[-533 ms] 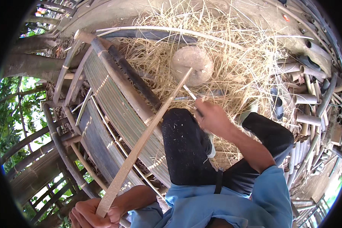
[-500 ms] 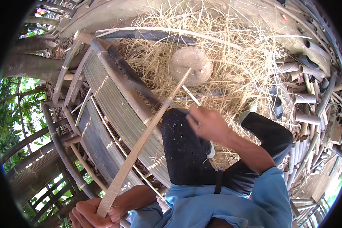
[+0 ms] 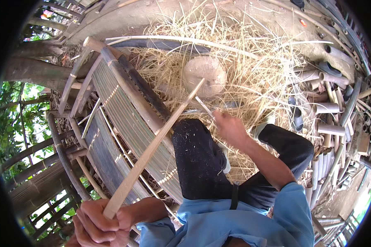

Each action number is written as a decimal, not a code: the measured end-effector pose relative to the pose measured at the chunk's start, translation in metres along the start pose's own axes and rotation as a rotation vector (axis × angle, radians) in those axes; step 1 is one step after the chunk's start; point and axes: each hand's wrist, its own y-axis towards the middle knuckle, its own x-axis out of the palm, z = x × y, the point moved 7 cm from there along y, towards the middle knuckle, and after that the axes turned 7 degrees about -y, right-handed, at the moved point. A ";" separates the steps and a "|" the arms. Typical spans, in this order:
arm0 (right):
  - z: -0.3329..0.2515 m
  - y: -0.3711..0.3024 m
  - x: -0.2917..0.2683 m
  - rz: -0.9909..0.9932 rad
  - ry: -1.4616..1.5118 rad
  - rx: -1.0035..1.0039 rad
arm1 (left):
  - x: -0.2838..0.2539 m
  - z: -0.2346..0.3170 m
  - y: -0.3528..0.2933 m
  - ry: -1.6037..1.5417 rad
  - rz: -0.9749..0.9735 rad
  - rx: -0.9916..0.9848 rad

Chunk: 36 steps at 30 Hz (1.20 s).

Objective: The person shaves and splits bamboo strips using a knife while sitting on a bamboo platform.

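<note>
My left hand [image 3: 97, 224], at the lower left, is closed around the near end of a long bamboo strip [image 3: 148, 154]. The strip slants up and away past my knee, and its narrow far tip overlaps the lower edge of a round wooden block [image 3: 205, 70]. Right of the strip, my closed right hand [image 3: 233, 129] grips a knife [image 3: 203, 106]; its handle is mostly hidden in the fist. The blade points up and left near the strip's far end; whether they touch I cannot tell.
A slatted bamboo bench [image 3: 127, 117] stands on the left. Pale shavings [image 3: 251, 70] cover the ground around the block. Cut bamboo poles [image 3: 332, 108] are stacked at right. My bent legs [image 3: 198, 160] in dark trousers lie below the hands.
My right hand has shifted slightly right, with the knife now showing more clearly. The strip's near end and my left hand are a little higher, and the whole view has shifted slightly.
</note>
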 end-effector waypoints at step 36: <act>-0.027 -0.091 -0.269 0.569 0.397 0.160 | -0.009 -0.083 -0.076 0.638 0.235 -0.975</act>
